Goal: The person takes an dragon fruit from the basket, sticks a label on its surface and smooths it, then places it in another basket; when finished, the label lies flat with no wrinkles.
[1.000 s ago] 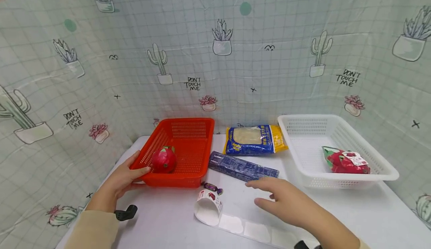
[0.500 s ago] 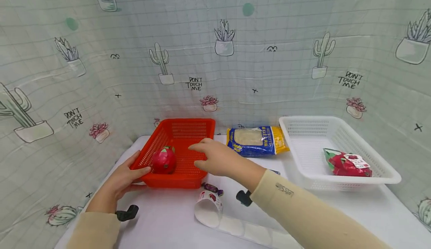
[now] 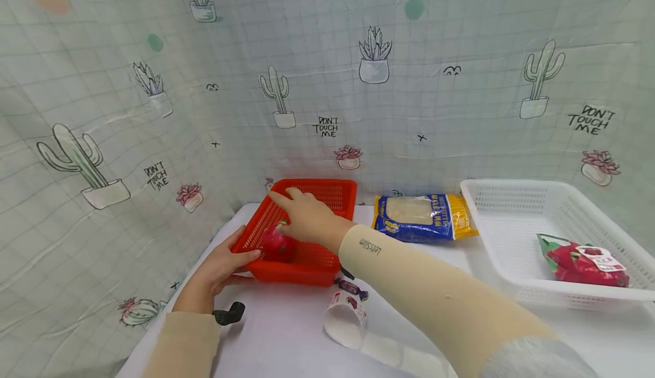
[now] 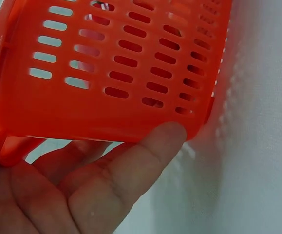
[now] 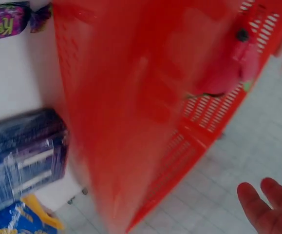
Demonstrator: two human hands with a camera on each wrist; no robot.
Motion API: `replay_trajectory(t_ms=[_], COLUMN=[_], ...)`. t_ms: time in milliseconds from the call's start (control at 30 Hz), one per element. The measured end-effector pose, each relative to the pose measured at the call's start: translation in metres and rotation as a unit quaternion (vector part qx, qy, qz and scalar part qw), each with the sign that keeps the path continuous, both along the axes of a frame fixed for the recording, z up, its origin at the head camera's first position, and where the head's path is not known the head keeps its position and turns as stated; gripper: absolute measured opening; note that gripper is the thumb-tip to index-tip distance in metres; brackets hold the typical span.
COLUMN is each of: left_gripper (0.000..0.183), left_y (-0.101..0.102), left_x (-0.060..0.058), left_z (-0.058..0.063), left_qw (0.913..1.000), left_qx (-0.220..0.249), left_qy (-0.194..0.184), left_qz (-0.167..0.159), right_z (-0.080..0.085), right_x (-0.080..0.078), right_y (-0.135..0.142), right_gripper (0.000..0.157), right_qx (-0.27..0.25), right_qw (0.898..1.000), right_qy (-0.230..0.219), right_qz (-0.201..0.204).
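My left hand (image 3: 221, 267) grips the front left corner of the red plastic basket (image 3: 297, 274), thumb over the rim. In the left wrist view its fingers (image 4: 131, 178) lie against the slotted basket wall (image 4: 82, 119). A pink dragon fruit (image 3: 277, 246) with green tips sits inside the basket at the left. Above the basket hangs my right hand (image 3: 309, 219), its fingers spread near the fruit and partly covering it. The right wrist view shows the same dragon fruit (image 5: 228, 70) apart from the right fingertips (image 5: 250, 197), with nothing held.
A white basket (image 3: 512, 186) at right holds a labelled, wrapped dragon fruit (image 3: 583, 263). Between the baskets lies a blue and yellow food bag (image 3: 414, 217). A dark blue package (image 5: 24, 163) is beside the red basket. A purple wrapped candy (image 3: 350, 287) and a label roll (image 3: 345, 324) are in front.
My right hand has moved left from the table's middle to above the red basket and fruit. The left hand keeps its grip. The head view has turned left.
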State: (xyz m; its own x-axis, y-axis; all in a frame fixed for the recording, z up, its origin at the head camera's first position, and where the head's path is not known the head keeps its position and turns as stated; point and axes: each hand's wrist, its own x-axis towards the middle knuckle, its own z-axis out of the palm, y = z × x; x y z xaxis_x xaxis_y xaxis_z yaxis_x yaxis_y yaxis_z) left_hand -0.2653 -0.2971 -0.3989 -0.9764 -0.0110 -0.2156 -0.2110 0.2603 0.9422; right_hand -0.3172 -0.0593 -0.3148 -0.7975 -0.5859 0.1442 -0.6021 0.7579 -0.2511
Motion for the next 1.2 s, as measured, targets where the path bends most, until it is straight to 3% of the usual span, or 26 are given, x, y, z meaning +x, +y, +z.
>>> replay_trajectory(t_ms=[133, 267, 400, 567, 700, 800, 967, 1100, 1200], left_gripper=[0.096, 0.096, 0.094, 0.096, 0.097, 0.098, 0.098, 0.096, 0.096], left_y=[0.000, 0.002, 0.005, 0.002, 0.000, -0.004, -0.005, -0.003, -0.005], left_x=[0.000, -0.002, -0.005, -0.004, -0.004, -0.003, -0.005, -0.005, -0.003], left_z=[0.003, 0.004, 0.004, 0.003, 0.002, 0.003, 0.005, 0.002, -0.001], left_qw=[1.0000, 1.0000, 1.0000, 1.0000, 1.0000, 1.0000, 1.0000, 0.9999, 0.9998], left_qx=[-0.002, 0.000, 0.007, 0.005, 0.000, -0.004, 0.002, 0.014, 0.018], left_qy=[-0.005, -0.003, 0.000, -0.003, -0.004, -0.005, 0.003, -0.005, -0.003], left_qz=[0.006, 0.003, 0.001, 0.004, 0.003, 0.004, 0.000, 0.002, 0.007], right_z=[-0.011, -0.019, -0.005, 0.016, 0.000, -0.012, -0.004, -0.002, -0.012], right_x=[-0.005, -0.009, -0.019, -0.027, -0.030, -0.033, -0.040, -0.043, -0.048], right_y=[-0.013, -0.011, -0.005, -0.009, -0.015, -0.021, -0.032, -0.044, -0.055], right_gripper=[0.088, 0.088, 0.081, 0.078, 0.086, 0.093, 0.096, 0.088, 0.082], right_qx=[0.037, 0.090, 0.121, 0.128, 0.139, 0.154, 0.180, 0.151, 0.116], right_qw=[0.999, 0.992, 0.984, 0.988, 0.989, 0.985, 0.977, 0.983, 0.990], right_qy=[-0.018, -0.082, -0.127, -0.084, -0.033, 0.000, 0.053, 0.028, -0.003], right_qz=[0.009, 0.025, 0.038, 0.031, 0.041, 0.073, 0.104, 0.104, 0.084])
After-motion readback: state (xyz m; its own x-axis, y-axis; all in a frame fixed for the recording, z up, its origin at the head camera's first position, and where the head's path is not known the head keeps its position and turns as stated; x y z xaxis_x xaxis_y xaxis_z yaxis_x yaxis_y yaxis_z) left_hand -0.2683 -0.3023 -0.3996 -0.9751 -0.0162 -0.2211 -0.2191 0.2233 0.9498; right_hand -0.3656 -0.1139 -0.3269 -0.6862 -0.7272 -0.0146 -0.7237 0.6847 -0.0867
